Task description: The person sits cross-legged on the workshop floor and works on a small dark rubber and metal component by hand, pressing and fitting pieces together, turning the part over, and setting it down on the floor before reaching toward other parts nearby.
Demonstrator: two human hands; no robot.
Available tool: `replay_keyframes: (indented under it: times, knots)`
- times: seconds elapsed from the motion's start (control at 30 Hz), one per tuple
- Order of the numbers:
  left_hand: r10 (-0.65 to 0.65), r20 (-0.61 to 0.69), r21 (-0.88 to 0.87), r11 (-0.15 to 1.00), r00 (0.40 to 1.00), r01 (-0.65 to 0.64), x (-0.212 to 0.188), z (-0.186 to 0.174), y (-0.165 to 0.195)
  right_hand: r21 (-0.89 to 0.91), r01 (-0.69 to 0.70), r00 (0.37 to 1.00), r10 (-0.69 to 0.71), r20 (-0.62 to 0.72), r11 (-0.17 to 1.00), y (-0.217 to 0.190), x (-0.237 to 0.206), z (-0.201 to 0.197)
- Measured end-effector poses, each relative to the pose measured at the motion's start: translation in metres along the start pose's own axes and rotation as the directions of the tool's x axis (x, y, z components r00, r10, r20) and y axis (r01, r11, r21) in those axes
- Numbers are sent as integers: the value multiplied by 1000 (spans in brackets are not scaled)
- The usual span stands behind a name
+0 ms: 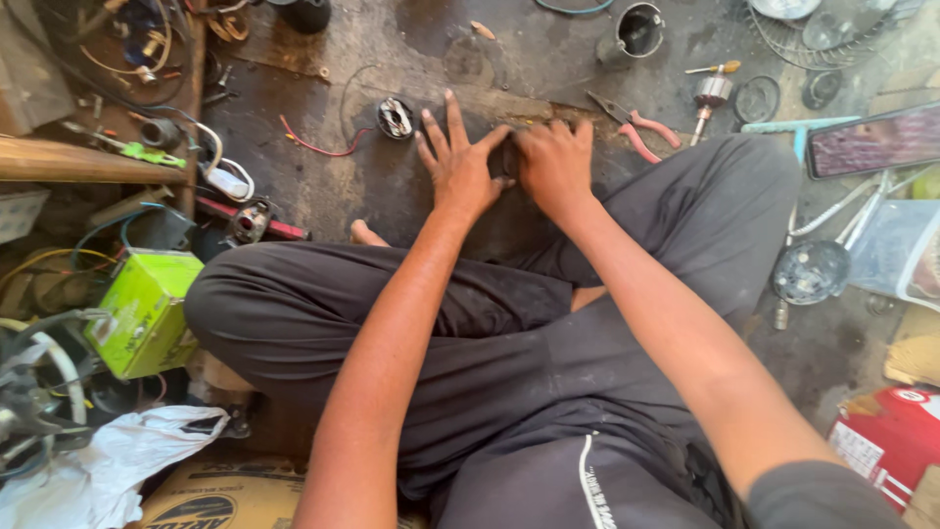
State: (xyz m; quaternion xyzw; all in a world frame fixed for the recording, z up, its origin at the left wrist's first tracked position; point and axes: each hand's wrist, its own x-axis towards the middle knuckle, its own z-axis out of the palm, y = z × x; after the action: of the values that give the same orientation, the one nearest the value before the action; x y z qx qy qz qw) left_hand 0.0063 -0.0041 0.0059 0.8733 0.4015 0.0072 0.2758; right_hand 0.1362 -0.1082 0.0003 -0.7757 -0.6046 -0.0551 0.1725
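On the stained concrete floor [392, 186] just beyond the person's crossed legs, in the head view, both hands meet over a small dark object [507, 157] that shows only as a black sliver between them. It looks dark and rounded, but its shape, its long axis and the way it points cannot be made out, since the hands cover nearly all of it. The left hand [458, 162] lies with fingers spread wide and pointing far, palm down, its thumb reaching right to touch the object; whether it grips anything cannot be told. The right hand [556, 162] is curled, knuckles up, fingers bent over the object's right side; it seems to press or clasp it, though the hold itself is hidden. Just far and left of the left hand lies a small round motor part [396, 118] with a red wire [318, 147] trailing left. Far and right of the right hand rest red-handled pliers [632, 125], and further right a wound armature [712, 93] stands near a screwdriver [713, 68]. A dark metal cup [634, 31] sits at the far edge. At near left a green box [147, 309] sits among tangled cables, partly cut off.
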Motion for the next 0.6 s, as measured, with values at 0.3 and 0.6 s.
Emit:
replay_keyframes:
  times: [0.3,0.6]
  knots:
    - [7,-5,32,999,1000,-7,0,-2,-1,-62,16,998,-12,58,998,-3,-5,-1]
    - [34,-24,29,999,999,-33,-2,-7,-2,-75,36,995,-28,99,997,-2,-8,7]
